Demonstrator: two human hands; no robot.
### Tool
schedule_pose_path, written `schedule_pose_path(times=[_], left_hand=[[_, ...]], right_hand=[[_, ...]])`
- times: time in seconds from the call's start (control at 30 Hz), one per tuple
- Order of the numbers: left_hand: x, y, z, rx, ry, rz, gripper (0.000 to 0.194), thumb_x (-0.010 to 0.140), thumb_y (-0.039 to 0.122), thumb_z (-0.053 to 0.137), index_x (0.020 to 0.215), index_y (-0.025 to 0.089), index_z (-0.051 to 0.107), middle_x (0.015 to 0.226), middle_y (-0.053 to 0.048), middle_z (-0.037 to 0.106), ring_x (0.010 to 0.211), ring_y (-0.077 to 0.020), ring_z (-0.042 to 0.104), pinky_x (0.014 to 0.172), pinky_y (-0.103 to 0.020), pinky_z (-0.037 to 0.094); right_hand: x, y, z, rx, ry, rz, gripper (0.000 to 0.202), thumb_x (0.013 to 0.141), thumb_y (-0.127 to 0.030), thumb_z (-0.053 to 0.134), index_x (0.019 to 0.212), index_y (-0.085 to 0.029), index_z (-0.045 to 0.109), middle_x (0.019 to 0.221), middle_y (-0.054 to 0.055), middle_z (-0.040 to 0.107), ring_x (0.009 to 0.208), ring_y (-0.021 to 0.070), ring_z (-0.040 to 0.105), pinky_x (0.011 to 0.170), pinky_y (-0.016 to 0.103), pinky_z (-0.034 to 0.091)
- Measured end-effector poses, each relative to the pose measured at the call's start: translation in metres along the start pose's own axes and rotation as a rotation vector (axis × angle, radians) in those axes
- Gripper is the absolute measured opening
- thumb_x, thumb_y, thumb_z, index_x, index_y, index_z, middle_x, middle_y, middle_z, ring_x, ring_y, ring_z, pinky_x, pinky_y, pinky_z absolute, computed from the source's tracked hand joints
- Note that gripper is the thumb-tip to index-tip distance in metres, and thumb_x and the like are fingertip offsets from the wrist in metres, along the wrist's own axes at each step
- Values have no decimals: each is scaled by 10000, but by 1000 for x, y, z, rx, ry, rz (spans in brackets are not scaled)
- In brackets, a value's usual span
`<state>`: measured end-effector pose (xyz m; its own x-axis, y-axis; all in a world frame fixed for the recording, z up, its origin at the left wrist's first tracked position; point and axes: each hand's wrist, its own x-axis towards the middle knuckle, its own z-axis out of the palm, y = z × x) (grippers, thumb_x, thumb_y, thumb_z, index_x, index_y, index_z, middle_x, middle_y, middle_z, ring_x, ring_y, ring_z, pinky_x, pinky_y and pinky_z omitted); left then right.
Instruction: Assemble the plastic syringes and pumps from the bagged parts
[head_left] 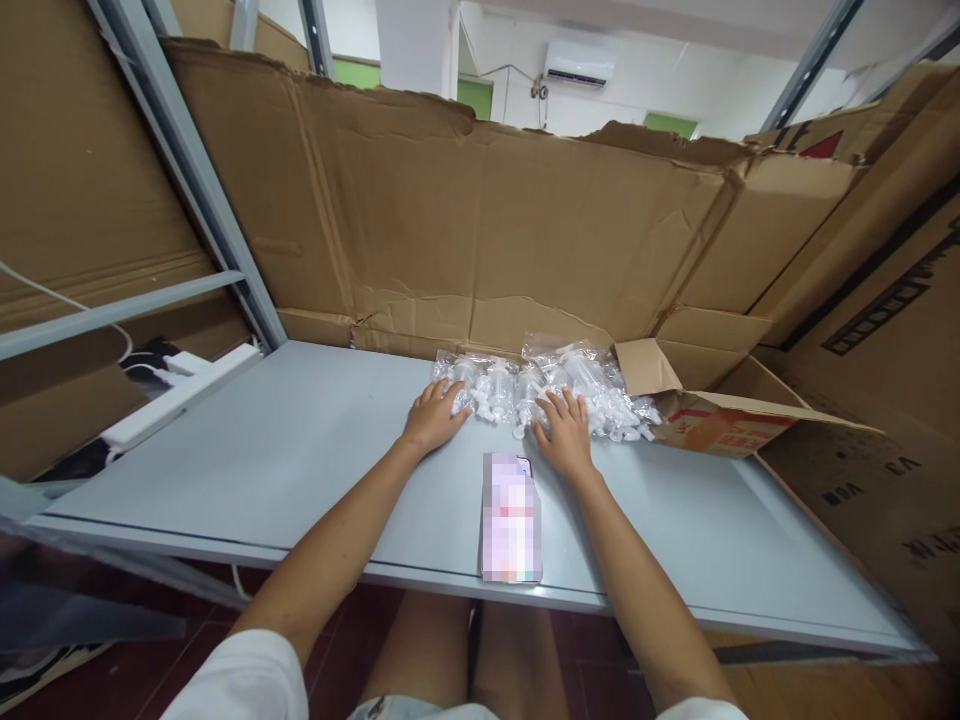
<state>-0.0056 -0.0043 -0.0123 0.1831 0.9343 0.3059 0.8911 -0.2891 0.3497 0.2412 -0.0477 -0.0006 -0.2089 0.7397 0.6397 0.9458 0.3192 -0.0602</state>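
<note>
Several clear plastic bottles with white pump tops, in transparent bags (592,385), lie in a row at the back of the grey table (322,430). My left hand (436,415) rests at the left end of the row, fingers spread and touching the bags. On the middle of the row lies my right hand (564,432), its fingers also apart over the plastic. Neither hand grips anything. Between my forearms, near the front edge, a phone (511,518) lies flat with its lit screen blurred out.
An open cardboard box (720,420) lies right of the bags. Tall cardboard sheets (480,210) wall the back and sides. A white power strip (180,395) with plugs runs along the left edge, beside a metal shelf post (202,190).
</note>
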Motion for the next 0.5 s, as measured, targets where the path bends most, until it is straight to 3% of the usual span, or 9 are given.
schedule_pose_path(times=[0.27, 0.5], left_hand=[[-1, 1, -1, 32, -5, -5, 538, 822, 505, 360, 1315, 289, 340, 1401, -62, 312, 1281, -269, 258, 1004, -422, 271], [0, 3, -1, 80, 0, 1, 523, 829, 501, 345, 1306, 286, 351, 1392, -59, 332, 1273, -262, 275, 1027, -431, 220]], right_hand=[[1, -2, -10, 151, 196, 58, 266, 819, -206, 441, 1041, -185, 585, 1283, 103, 474, 1289, 274, 267, 1014, 508, 273], [1, -10, -19, 385, 247, -21, 246, 800, -137, 441, 973, -212, 598, 1057, 72, 607, 1071, 216, 497, 934, 423, 396]])
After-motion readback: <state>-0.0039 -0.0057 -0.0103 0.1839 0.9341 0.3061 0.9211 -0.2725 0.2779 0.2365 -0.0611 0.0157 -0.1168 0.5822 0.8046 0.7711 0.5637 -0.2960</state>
